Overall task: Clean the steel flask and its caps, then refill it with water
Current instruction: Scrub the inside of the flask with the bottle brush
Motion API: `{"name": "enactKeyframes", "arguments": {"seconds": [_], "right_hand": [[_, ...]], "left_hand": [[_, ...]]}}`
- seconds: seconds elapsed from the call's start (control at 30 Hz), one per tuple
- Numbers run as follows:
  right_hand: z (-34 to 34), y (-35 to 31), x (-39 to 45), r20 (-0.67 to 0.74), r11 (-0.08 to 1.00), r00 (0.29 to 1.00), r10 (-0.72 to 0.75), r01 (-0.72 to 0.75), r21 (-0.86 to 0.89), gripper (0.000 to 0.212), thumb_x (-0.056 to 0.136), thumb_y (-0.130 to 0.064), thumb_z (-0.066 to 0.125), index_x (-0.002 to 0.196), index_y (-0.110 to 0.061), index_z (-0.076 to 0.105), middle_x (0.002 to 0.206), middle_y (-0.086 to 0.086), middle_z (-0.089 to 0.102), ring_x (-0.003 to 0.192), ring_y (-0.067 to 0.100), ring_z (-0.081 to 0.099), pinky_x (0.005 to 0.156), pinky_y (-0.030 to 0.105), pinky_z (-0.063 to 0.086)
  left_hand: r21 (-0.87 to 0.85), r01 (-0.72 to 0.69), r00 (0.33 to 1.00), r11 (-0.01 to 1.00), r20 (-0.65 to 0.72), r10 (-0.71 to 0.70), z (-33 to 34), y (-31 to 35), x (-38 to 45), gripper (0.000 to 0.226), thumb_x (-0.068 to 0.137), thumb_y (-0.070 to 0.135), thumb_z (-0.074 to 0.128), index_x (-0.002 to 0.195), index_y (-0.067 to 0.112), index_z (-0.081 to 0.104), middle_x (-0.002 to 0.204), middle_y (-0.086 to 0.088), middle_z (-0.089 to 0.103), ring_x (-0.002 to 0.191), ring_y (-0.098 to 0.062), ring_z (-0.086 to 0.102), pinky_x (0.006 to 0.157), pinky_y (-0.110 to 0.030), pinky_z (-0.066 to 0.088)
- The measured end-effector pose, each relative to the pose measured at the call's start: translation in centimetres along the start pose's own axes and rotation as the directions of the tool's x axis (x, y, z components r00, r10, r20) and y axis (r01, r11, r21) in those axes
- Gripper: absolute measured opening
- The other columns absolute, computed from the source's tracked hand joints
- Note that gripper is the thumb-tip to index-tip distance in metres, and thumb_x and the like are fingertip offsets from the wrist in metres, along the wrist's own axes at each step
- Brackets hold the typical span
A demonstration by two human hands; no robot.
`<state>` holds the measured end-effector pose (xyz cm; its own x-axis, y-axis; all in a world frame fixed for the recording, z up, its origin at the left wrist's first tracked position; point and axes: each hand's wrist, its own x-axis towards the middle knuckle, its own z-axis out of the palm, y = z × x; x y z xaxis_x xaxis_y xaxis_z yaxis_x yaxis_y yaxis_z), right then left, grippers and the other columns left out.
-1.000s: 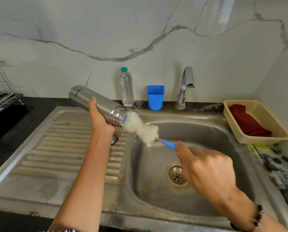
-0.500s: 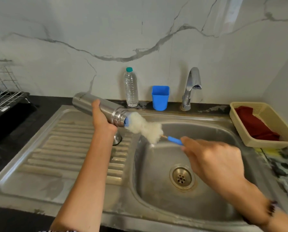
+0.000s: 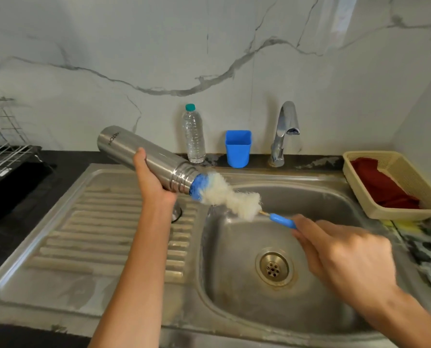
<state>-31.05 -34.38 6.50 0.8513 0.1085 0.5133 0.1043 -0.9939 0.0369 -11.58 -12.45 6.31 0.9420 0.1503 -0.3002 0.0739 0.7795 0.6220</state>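
My left hand [image 3: 151,179] grips the steel flask [image 3: 144,156] from below and holds it tilted over the drainboard, its open mouth toward the basin. A bottle brush [image 3: 230,195] with white and blue bristles has its tip in the flask's mouth. My right hand [image 3: 344,257] grips the brush's blue handle [image 3: 282,220] above the basin. A small round steel piece [image 3: 177,214], perhaps a cap, lies on the drainboard, partly hidden by my left wrist.
The steel sink [image 3: 279,307] has a brass drain [image 3: 274,268] and a tap [image 3: 284,131] at the back. A plastic water bottle [image 3: 193,135] and blue cup [image 3: 238,148] stand by the wall. A beige basket [image 3: 354,179] with red cloth sits right, a wire rack [image 3: 1,144] left.
The brush has been drawn slightly out of the flask, so blue bristles now show at the mouth. Both hands keep their hold.
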Motion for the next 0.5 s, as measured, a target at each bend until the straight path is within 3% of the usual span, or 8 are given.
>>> {"name": "enactKeyframes", "arguments": {"seconds": [0.1,0.2,0.3,0.4,0.5], "right_hand": [[-0.1,0.4,0.1,-0.08,0.983,0.986,-0.147,0.137,-0.123,0.022,0.073,-0.011,0.065,0.094,-0.011,0.073,0.05,-0.001,0.05,0.036,0.019,0.044,0.044,0.023,0.021],[-0.1,1.2,0.2,-0.114,0.953,0.961,-0.251,0.226,-0.2,0.028,0.075,-0.002,0.06,0.099,-0.009,0.073,0.053,0.001,0.051,0.041,0.021,0.047,0.042,0.027,0.032],[0.2,1.5,0.5,-0.119,0.945,0.95,-0.288,0.261,-0.197,0.029,0.076,0.001,0.057,0.099,-0.007,0.072,0.053,0.002,0.051,0.042,0.021,0.047,0.043,0.028,0.033],[0.4,2.0,0.2,-0.098,0.924,0.935,-0.342,0.315,-0.217,0.032,0.075,0.002,0.058,0.102,-0.006,0.072,0.056,0.002,0.052,0.044,0.022,0.048,0.044,0.029,0.034],[0.0,2.6,0.8,-0.128,0.909,0.919,-0.374,0.335,-0.249,0.034,0.083,0.006,0.046,0.099,-0.005,0.073,0.053,0.003,0.049,0.042,0.021,0.046,0.042,0.029,0.034]], "left_hand": [[0.005,0.054,0.997,0.999,-0.062,-0.053,-0.2,-0.9,-0.2,0.037,0.083,0.044,0.063,0.104,0.013,0.061,0.087,-0.006,0.068,0.078,-0.023,0.067,0.071,-0.037,0.056],[0.028,0.08,0.988,0.996,-0.133,-0.076,-0.4,-1.1,-0.2,0.04,0.081,0.042,0.066,0.106,0.012,0.059,0.091,-0.007,0.066,0.081,-0.024,0.067,0.069,-0.037,0.057],[0.03,0.107,0.978,0.994,-0.184,-0.1,-0.6,-1.5,0.1,0.045,0.078,0.042,0.069,0.112,0.012,0.059,0.096,-0.006,0.067,0.082,-0.024,0.067,0.064,-0.037,0.056],[0.065,0.144,0.967,0.987,-0.222,-0.127,-0.9,-1.5,0.6,0.054,0.074,0.042,0.072,0.117,0.011,0.058,0.106,-0.01,0.067,0.09,-0.028,0.068,0.075,-0.045,0.057],[0.07,0.16,0.96,0.985,-0.245,-0.138,-1.0,-1.5,0.9,0.056,0.074,0.04,0.073,0.12,0.012,0.055,0.107,-0.01,0.067,0.092,-0.029,0.067,0.08,-0.048,0.056]]}}
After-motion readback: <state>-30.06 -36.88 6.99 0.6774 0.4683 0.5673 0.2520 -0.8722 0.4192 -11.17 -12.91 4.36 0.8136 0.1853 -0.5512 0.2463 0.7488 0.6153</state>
